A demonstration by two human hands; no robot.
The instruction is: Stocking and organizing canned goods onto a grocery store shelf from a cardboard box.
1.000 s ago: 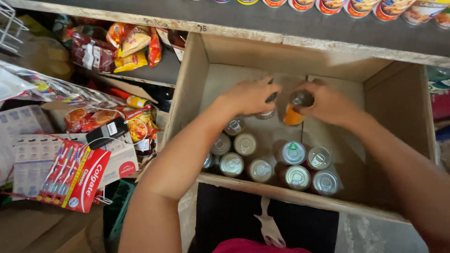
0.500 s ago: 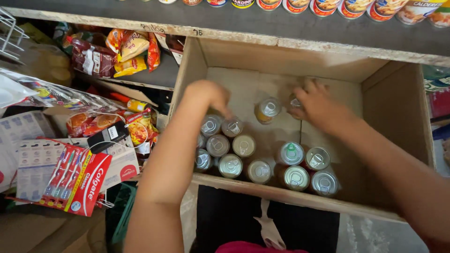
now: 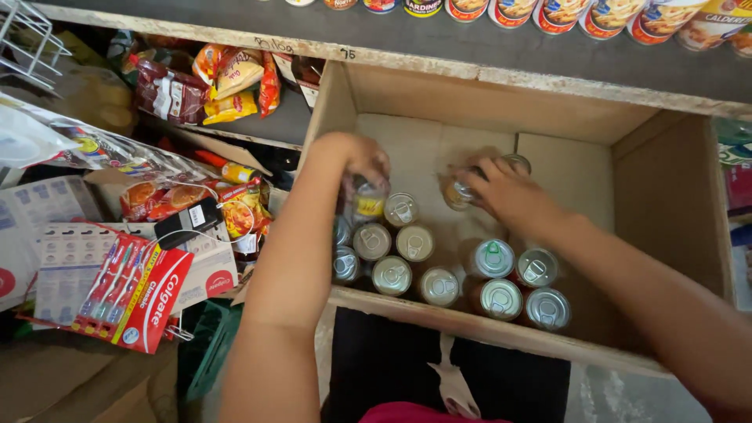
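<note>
Inside the cardboard box (image 3: pixel 666 196), the left hand (image 3: pixel 362 159) had its fingers closed around a yellow-labelled can (image 3: pixel 366 202) at the left wall, while the right hand (image 3: pixel 501 190) gripped an orange can (image 3: pixel 457 193) mid-box; silver-topped cans (image 3: pixel 439 270) stood just in front.

Left can (image 3: pixel 366 201): yellow label, silver top, tilted, lifted just above the cans standing along the left wall of the cardboard box (image 3: pixel 666 196).
Right can (image 3: pixel 458 193): tin with pull-tab lid, tipped sideways, near the box's back wall, middle.
</note>
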